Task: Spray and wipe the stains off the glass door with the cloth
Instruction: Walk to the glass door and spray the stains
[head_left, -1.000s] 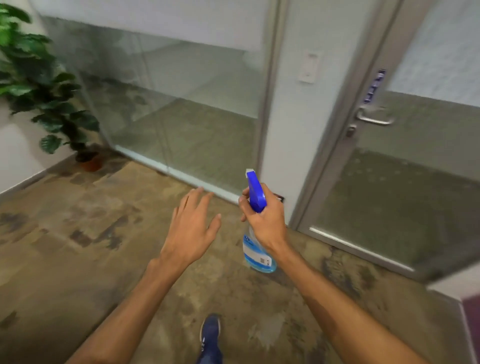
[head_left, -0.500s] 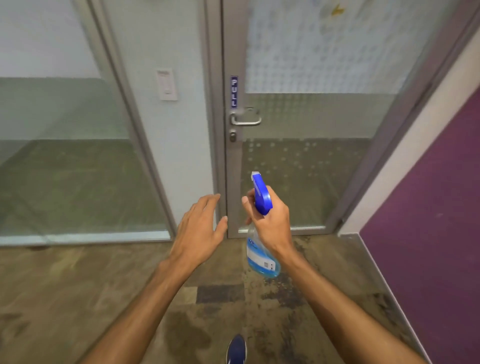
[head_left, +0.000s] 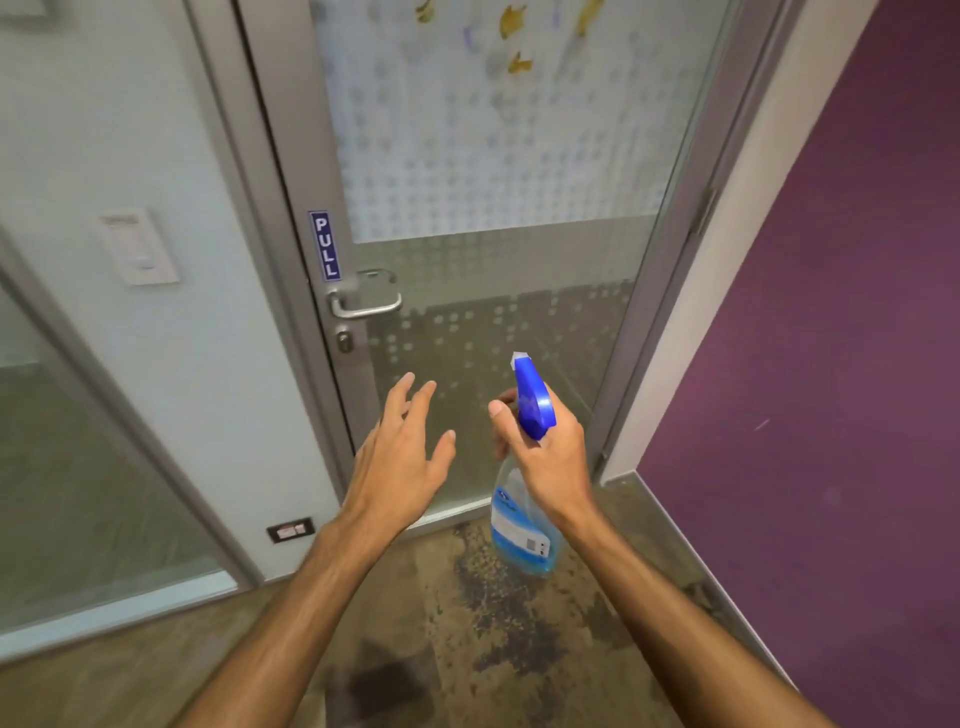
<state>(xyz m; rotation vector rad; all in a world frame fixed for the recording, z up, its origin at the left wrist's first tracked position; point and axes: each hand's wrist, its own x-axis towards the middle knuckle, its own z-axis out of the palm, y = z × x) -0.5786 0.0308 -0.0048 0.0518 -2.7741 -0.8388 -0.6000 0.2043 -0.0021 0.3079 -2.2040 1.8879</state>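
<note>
The glass door (head_left: 498, 171) fills the middle of the view, with a frosted dotted upper pane and clearer glass below. Yellow and bluish stains (head_left: 514, 41) spot its top part. My right hand (head_left: 545, 447) grips a spray bottle (head_left: 522, 525) by the neck; its blue trigger head points up towards the door and pale blue liquid sits in the clear body. My left hand (head_left: 402, 457) is held out beside it, fingers spread, holding nothing. No cloth is in view.
A metal lever handle (head_left: 366, 304) and a blue PULL sign (head_left: 324, 245) sit on the door's left frame. A wall switch (head_left: 140, 247) is to the left, a glass partition (head_left: 78, 467) further left, a purple wall (head_left: 831, 364) on the right. Mottled floor lies below.
The view has swung right from the plant and partition onto the door, which is now closer and larger. Both hands have kept their pose, the right still holding the bottle.
</note>
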